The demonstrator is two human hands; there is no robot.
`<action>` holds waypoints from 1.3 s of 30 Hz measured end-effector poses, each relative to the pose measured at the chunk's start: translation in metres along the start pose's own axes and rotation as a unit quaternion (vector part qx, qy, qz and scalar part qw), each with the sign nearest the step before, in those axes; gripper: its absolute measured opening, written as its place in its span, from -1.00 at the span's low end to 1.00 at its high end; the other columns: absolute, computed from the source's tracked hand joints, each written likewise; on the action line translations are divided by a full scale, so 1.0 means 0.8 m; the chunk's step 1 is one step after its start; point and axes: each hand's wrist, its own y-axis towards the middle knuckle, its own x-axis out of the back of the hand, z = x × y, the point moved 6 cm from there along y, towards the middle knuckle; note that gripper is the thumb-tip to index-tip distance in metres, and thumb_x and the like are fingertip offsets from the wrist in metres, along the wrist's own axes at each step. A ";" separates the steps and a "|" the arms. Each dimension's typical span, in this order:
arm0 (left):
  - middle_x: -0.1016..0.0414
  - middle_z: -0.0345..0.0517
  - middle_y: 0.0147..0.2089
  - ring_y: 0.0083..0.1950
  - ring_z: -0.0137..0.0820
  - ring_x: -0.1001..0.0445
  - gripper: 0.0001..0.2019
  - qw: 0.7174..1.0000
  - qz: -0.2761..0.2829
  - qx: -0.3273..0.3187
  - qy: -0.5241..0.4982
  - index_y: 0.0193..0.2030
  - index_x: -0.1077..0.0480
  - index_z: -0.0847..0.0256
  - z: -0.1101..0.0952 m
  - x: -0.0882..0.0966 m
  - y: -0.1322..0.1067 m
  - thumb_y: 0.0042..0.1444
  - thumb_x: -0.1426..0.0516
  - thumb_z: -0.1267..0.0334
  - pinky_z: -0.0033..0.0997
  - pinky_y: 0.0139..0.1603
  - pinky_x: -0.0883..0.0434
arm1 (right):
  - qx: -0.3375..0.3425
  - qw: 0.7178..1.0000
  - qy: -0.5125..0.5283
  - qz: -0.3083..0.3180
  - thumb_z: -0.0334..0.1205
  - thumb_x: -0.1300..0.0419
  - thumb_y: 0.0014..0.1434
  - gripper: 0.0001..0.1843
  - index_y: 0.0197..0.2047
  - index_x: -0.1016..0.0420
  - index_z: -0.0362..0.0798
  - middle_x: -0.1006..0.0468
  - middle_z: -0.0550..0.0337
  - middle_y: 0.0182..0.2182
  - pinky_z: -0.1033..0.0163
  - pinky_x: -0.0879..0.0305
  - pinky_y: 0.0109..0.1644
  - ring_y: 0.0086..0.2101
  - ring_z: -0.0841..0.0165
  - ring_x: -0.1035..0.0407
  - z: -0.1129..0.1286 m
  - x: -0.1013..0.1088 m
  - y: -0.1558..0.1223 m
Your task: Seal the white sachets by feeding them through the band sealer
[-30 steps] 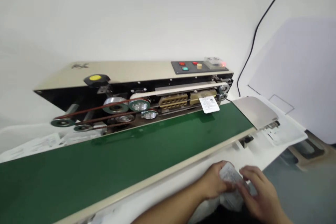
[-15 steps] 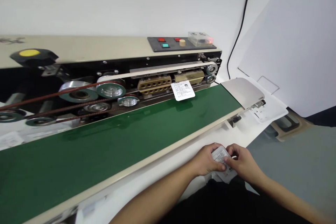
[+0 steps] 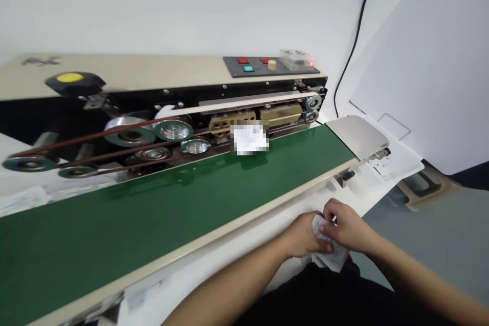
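Small white printed packets (image 3: 320, 228) are gripped in my left hand (image 3: 303, 236), its thumb across their lower part. More of the same white material hangs below, close to my lap; how many there are I cannot tell. My right hand (image 3: 347, 226) is closed at the packets' upper right edge, thumb on the printed face and index finger curled. In the band sealer (image 3: 153, 74) another white packet (image 3: 250, 140) hangs by its top edge, over the green conveyor belt (image 3: 183, 209). Pixelation blurs that packet in this view.
Pulleys (image 3: 173, 129) and belts run along the sealer's open front. On top are a control panel (image 3: 257, 67) and a black knob with a yellow cap (image 3: 72, 81). A metal plate (image 3: 361, 135) extends from the conveyor's right end. A black cable (image 3: 359, 25) runs down the wall.
The packet in the sealer has travelled left along the machine. My right hand has risen slightly and its fingers have shifted on the held packets. The camera view has moved a little.
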 end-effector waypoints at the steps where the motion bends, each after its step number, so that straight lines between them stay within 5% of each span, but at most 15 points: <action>1: -0.32 -0.30 -0.48 -0.43 -0.51 -0.23 -0.60 1.000 0.011 -0.007 -0.001 -0.39 -0.33 0.30 -0.001 -0.001 0.000 -0.42 -0.36 0.31 -0.52 -0.44 -0.20 | 0.007 1.000 -0.004 0.003 -0.34 -0.14 -0.16 -0.85 -0.54 -0.19 -0.02 -0.32 0.23 -0.46 0.27 -0.11 -0.36 -0.43 0.37 -0.23 0.003 -0.001 0.001; 5: -0.32 -0.29 -0.47 -0.40 -0.49 -0.25 -0.67 0.999 0.025 -0.031 0.009 -0.43 -0.32 0.29 -0.009 -0.001 -0.002 -0.36 -0.34 0.31 -0.53 -0.42 -0.21 | -0.007 1.000 0.021 -0.011 -0.34 -0.12 -0.17 -0.89 -0.51 -0.22 -0.02 -0.33 0.24 -0.48 0.27 -0.12 -0.38 -0.45 0.37 -0.22 -0.002 -0.007 0.006; 12: -0.35 -0.29 -0.39 -0.35 -0.45 -0.26 -0.51 0.998 -0.002 -0.024 0.058 -0.26 -0.35 0.27 -0.001 0.004 0.003 -0.43 -0.37 0.30 -0.51 -0.36 -0.21 | -0.038 0.980 0.196 -0.023 -0.22 -0.12 -0.15 -0.87 -0.59 -0.20 -0.02 -0.37 0.20 -0.47 0.24 -0.18 -0.34 -0.41 0.34 -0.26 -0.029 -0.020 0.007; 21: -0.42 -0.21 -0.33 -0.34 -0.43 -0.35 -0.48 1.000 0.018 -0.009 -0.017 -0.12 -0.33 0.27 -0.002 0.002 0.002 -0.31 -0.33 0.31 -0.48 -0.34 -0.29 | -0.147 0.874 0.462 -0.037 -0.05 -0.25 -0.16 -0.61 -0.56 -0.08 -0.01 -0.24 0.37 -0.60 0.34 -0.03 -0.54 -0.60 0.50 -0.10 -0.052 -0.026 -0.006; 26: -0.42 -0.24 -0.37 -0.37 -0.45 -0.35 -0.55 1.000 0.018 -0.007 -0.015 -0.17 -0.33 0.29 -0.003 0.000 0.002 -0.29 -0.30 0.33 -0.50 -0.36 -0.30 | -0.103 0.929 0.354 -0.034 -0.13 -0.23 -0.15 -0.75 -0.44 -0.23 -0.02 -0.28 0.36 -0.59 0.36 -0.07 -0.53 -0.58 0.49 -0.14 -0.055 -0.012 0.005; 31: -0.40 -0.28 -0.39 -0.39 -0.47 -0.33 -0.57 1.000 -0.001 0.010 0.009 -0.24 -0.34 0.28 0.000 0.002 0.000 -0.35 -0.30 0.37 -0.51 -0.38 -0.28 | -0.020 0.991 0.131 0.035 -0.32 -0.15 -0.14 -0.84 -0.38 -0.38 -0.05 -0.35 0.30 -0.55 0.32 -0.13 -0.44 -0.50 0.42 -0.21 -0.031 0.009 0.013; 39: -0.41 -0.29 -0.36 -0.31 -0.43 -0.32 -0.43 0.991 -0.061 0.067 0.094 -0.19 -0.37 0.27 0.003 0.015 -0.005 -0.49 -0.32 0.46 -0.49 -0.31 -0.26 | 0.055 0.991 -0.048 0.109 -0.44 -0.09 -0.16 -0.85 -0.47 -0.30 -0.01 -0.41 0.26 -0.46 0.32 -0.13 -0.38 -0.42 0.38 -0.26 0.008 0.027 -0.006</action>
